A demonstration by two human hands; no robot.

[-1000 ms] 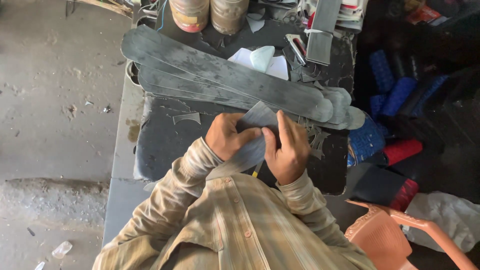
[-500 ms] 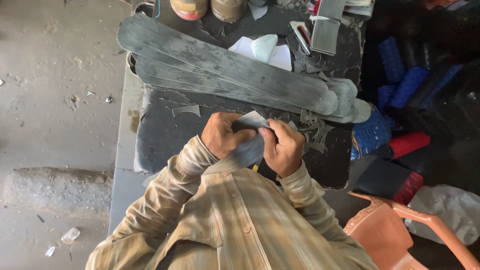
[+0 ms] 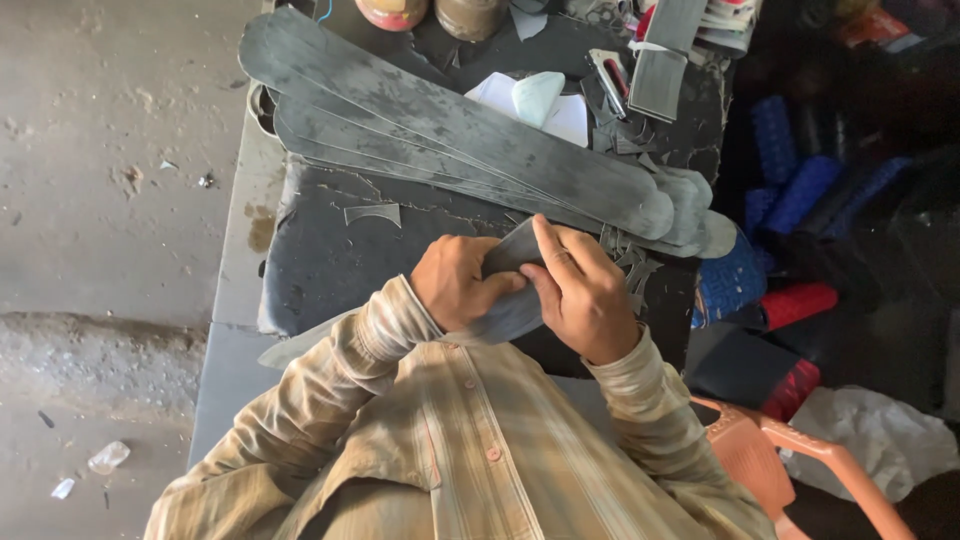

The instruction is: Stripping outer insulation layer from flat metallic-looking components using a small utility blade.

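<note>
A long grey rubber strip [image 3: 512, 312] runs across my lap and up between both hands. My left hand [image 3: 458, 282] grips it from the left side with the fingers curled over its edge. My right hand [image 3: 582, 290] holds it from the right, the index finger stretched along the strip's upper end. Just beyond the hands, a stack of several long dark grey strips [image 3: 450, 130] with rounded ends lies slantwise on the black work table [image 3: 320, 270]. The strip's lower end pokes out past my left elbow.
Two jars [image 3: 432, 12] stand at the table's far edge, with white paper pieces [image 3: 535, 100] and a small tool [image 3: 610, 78] beside them. Blue and red ribbed grips [image 3: 790, 240] lie at the right. An orange plastic chair [image 3: 790, 460] sits at lower right. Bare concrete floor [image 3: 110, 200] spreads left.
The hands have stayed together on the strip, shifting their grip slightly; my right index finger now lies straight along it. The view has drifted a little.
</note>
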